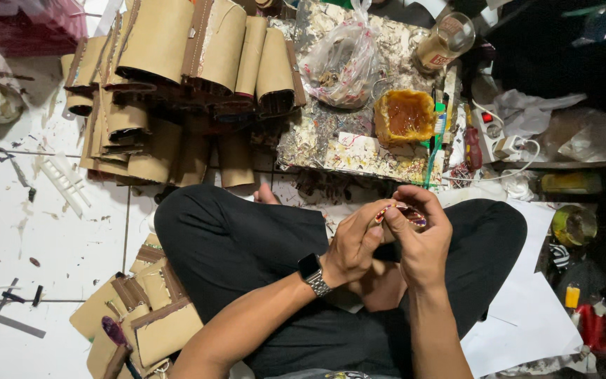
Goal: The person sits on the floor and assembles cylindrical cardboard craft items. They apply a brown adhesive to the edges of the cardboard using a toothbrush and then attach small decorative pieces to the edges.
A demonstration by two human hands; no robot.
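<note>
Both hands, left (351, 247) and right (422, 238), grip (seemingly) a small patterned piece (407, 215) above cluttered white tiles (71, 245).

We have a single head-worn view, facing steeply down from close above our lap (261, 267), covering the tiled floor (57, 238) and the low work board (331, 133) ahead

a person sits cross-legged on a tiled floor (50, 238), both hands meeting above the lap: left hand (351, 245) beside right hand (422, 242), a small piece (402, 213) between them. rolled cardboard tubes (177, 77) lie ahead-left (stacked), a spattered board (359, 151) ahead, holding a tied bag (341, 63).
</note>
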